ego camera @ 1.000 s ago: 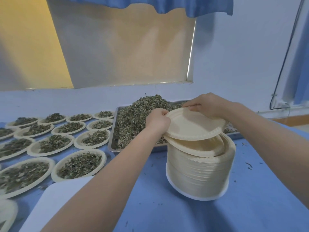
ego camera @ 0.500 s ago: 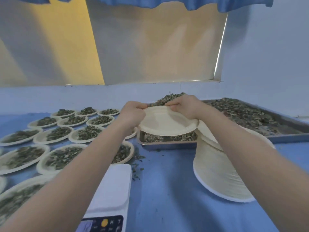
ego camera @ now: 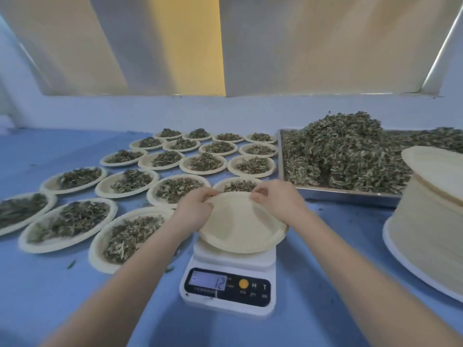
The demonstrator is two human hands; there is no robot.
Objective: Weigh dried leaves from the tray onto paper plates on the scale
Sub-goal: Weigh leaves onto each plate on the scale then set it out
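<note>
Cream paper plate (ego camera: 241,226) sits on the scale (ego camera: 229,284), both hands (ego camera: 198,209) (ego camera: 278,200) pinching its far rim, apparently to centre it. Display seems to read 12. Dried leaves (ego camera: 345,149) wait right of the scale.

Both hands forward, left hand (ego camera: 194,209) and right hand (ego camera: 276,200) pinching, forearms converging

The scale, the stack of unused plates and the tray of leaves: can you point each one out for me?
Scale (ego camera: 226,288), head view, on its dark display panel.
Stack of unused plates (ego camera: 431,221), head view, on its ribbed side.
Tray (ego camera: 350,195), head view, on its metal front rim.
</note>
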